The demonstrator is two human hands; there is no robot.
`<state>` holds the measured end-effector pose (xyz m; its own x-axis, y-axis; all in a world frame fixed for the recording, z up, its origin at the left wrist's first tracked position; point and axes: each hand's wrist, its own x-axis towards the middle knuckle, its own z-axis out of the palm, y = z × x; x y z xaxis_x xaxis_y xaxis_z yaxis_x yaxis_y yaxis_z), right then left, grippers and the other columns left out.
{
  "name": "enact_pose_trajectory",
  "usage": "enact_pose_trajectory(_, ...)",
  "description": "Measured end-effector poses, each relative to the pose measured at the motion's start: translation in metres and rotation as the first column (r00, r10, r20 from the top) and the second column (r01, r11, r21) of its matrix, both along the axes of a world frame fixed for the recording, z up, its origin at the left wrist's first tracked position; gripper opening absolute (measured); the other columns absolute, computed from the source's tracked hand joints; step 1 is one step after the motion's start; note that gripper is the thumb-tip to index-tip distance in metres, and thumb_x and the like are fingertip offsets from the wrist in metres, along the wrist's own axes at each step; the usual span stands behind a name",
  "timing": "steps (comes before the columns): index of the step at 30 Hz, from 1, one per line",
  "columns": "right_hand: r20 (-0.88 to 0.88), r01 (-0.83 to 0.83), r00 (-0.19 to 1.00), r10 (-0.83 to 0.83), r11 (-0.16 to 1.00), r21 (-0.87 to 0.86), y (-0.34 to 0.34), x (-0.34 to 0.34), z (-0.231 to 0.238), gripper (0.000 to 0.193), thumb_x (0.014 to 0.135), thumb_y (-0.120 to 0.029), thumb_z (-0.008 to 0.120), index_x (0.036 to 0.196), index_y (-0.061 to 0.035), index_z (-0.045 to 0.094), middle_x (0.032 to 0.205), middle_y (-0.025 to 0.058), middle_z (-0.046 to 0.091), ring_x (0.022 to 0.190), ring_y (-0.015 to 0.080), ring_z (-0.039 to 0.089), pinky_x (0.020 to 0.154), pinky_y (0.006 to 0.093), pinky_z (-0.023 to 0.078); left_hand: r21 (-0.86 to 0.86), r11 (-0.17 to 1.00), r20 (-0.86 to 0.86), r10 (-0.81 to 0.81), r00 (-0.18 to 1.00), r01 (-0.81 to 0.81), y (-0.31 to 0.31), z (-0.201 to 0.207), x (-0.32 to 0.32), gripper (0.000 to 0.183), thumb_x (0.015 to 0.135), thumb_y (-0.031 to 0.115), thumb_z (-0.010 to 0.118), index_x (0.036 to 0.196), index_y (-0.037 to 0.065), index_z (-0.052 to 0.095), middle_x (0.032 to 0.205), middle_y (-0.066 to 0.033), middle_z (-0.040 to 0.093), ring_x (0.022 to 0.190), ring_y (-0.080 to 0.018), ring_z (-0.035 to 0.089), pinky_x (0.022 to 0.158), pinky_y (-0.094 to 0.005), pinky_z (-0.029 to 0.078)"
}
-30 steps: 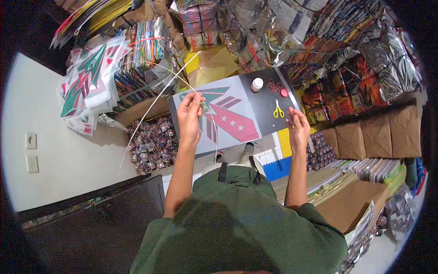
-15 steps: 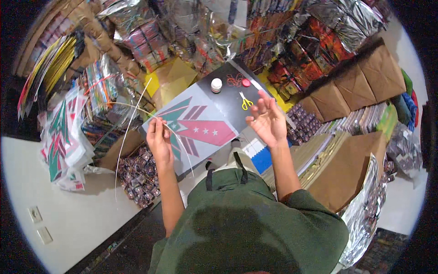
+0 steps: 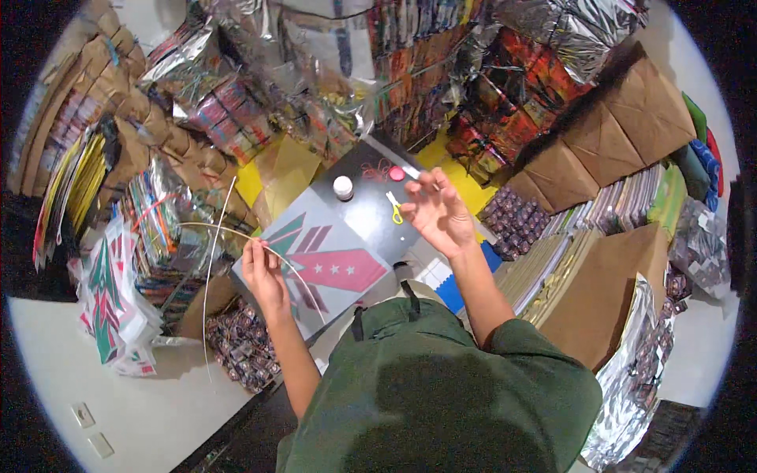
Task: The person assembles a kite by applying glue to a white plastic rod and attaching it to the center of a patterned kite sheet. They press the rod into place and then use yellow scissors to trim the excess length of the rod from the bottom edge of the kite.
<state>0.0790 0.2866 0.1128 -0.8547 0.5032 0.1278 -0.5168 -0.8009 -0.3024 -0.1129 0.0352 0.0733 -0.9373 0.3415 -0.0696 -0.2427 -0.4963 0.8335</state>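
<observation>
Between the pinched fingers of my left hand (image 3: pixel 264 272) is a thin, pale bent strip (image 3: pixel 213 226), which curves out to both sides. A second slender white strip (image 3: pixel 209 292) crosses it left of the hand; I cannot tell if the two are joined. Below the left hand lies a grey sheet (image 3: pixel 367 272) printed with a pink, green and maroon star design. My right hand (image 3: pixel 441 217) is raised, palm up, its fingers loosely bent and apart, holding nothing visible. Nearest to it are yellow-handled scissors (image 3: pixel 396 211) on the dark board (image 3: pixel 371 217).
On the board stand a white bottle (image 3: pixel 343 188), a red cap (image 3: pixel 397 173) and tangled red thread (image 3: pixel 377 171). Printed sheets (image 3: pixel 106 292) hang at the left. Bundled packages (image 3: pixel 520 94), brown paper packs (image 3: pixel 607 130) and stacked paper (image 3: pixel 544 268) crowd around.
The whole view has shifted, so the board sits lower and further left. My right hand has come closer to the scissors, its fingers a little more bent. The left hand keeps its hold.
</observation>
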Motion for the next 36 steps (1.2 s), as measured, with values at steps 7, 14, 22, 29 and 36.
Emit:
enact_pose_trajectory(7,-0.148,-0.026,0.989,0.011,0.994,-0.104,0.059,0.002,0.008,0.018,0.089,-0.031,0.068,0.090,-0.0146,0.062,0.096,-0.0048,0.063,0.100,0.0141,0.054,0.087,0.0388,0.047,-0.026,0.999,-0.011,-0.020,1.000,0.019,0.062,-0.006,0.009,0.016,0.101,0.020,0.056,0.107,0.006,0.059,0.088,0.0018,0.060,0.062,-0.0034,0.044,0.057,-0.0186,0.036)
enact_pose_trajectory(14,-0.202,-0.034,0.979,0.023,0.998,-0.052,0.113,-0.005,0.004,0.014,0.085,-0.027,0.072,0.087,-0.0162,0.064,0.090,-0.0056,0.065,0.088,0.0113,0.054,0.087,0.0367,0.045,-0.062,0.996,0.002,0.060,0.998,-0.059,0.098,-0.010,0.010,0.016,0.100,0.021,0.057,0.106,0.006,0.059,0.088,0.0015,0.059,0.061,-0.0032,0.042,0.056,-0.0184,0.035)
enact_pose_trajectory(22,-0.216,-0.092,0.974,0.072,0.992,-0.081,0.158,-0.009,0.004,0.013,0.083,-0.025,0.075,0.090,-0.0168,0.069,0.087,-0.0042,0.070,0.079,0.0099,0.054,0.083,0.0338,0.043,-0.101,0.986,0.011,0.133,0.991,-0.131,0.121,-0.019,0.028,0.015,0.100,0.019,0.058,0.108,0.006,0.059,0.088,0.0013,0.061,0.059,-0.0035,0.042,0.054,-0.0189,0.034)
enact_pose_trajectory(29,-0.260,-0.152,0.957,0.127,0.985,-0.078,0.172,-0.014,0.002,0.007,0.086,-0.018,0.073,0.092,-0.0170,0.070,0.086,-0.0028,0.070,0.074,0.0109,0.051,0.079,0.0326,0.039,-0.143,0.960,0.071,0.251,0.965,-0.240,0.126,-0.013,0.046,0.016,0.100,0.019,0.057,0.108,0.005,0.059,0.088,0.0002,0.061,0.060,-0.0044,0.043,0.056,-0.0195,0.037)
enact_pose_trajectory(36,-0.250,-0.189,0.956,0.153,0.974,-0.128,0.179,-0.009,0.012,0.018,0.100,-0.026,0.053,0.086,-0.0146,0.059,0.071,-0.0059,0.052,0.075,0.0108,0.047,0.078,0.0325,0.038,-0.187,0.930,0.077,0.334,0.939,-0.315,0.139,0.001,0.060,0.015,0.101,0.018,0.056,0.106,0.004,0.057,0.089,-0.0014,0.060,0.060,-0.0051,0.043,0.057,-0.0203,0.037)
